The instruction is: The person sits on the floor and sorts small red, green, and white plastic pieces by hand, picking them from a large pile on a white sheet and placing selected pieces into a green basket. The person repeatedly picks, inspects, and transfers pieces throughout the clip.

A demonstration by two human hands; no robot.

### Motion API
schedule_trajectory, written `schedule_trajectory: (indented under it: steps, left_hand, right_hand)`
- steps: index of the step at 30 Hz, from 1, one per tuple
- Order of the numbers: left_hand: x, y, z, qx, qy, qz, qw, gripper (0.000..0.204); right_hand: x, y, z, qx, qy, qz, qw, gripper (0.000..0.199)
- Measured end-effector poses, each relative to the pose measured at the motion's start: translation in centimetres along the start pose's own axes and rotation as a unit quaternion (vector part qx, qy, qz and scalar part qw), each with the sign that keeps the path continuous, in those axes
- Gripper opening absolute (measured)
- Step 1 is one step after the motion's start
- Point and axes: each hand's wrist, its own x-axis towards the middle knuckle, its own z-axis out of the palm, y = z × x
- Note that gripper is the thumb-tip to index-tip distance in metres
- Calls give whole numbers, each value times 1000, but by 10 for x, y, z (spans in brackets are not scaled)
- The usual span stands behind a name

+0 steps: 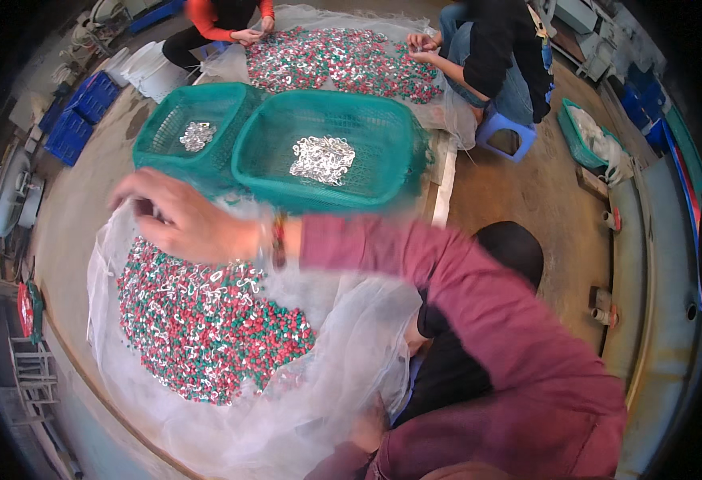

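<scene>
My right hand (176, 218), in a maroon sleeve, reaches across to the left. Its fingers are curled at the raised edge of a white mesh netting sheet (311, 416) and appear to grip it. On the sheet, below that hand, spreads a pile of small red and green beads (215, 336) mixed with white loop-shaped pieces. Low in the view, my left hand (371, 426) is by the sheet's near side, blurred, with its fingers hidden. Just beyond the right hand stand two green baskets: a large one (247, 172) and a smaller one (152, 152), each holding a heap of silvery-white loops.
Across the table, two people sit with their hands at another mixed pile (327, 60) on netting. A blue stool (505, 132) is under the right-hand person. Blue crates (68, 136) and white buckets (155, 70) stand at left; another green basket (579, 144) with netting is at right.
</scene>
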Motion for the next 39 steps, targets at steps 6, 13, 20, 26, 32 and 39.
schedule_trajectory:
  steps: [6,13,20,26,32,39]
  left_hand:
    - [26,1,-48,211,137,46,967,9]
    - [-25,-128,-172,408,302,-190,840,6]
    - [-119,-236,-175,216,78,-250,941,7]
    - [-29,-262,-187,-105,-197,-290,931,32]
    - [42,-307,-152,-159,-146,-182,959,27]
    - [48,-322,-135,-191,-122,-99,969,31]
  right_hand:
    - [55,-47,-128,-52,-678,230,696,41]
    - [-181,-66,-329,-259,-672,497,484,26]
    - [-381,-119,-369,-406,-479,634,452,23]
    - [-350,-67,-334,-430,-450,636,456,22]
    - [-254,100,-354,-527,-361,585,500,22]
    - [-169,198,-370,-602,-271,531,531,23]
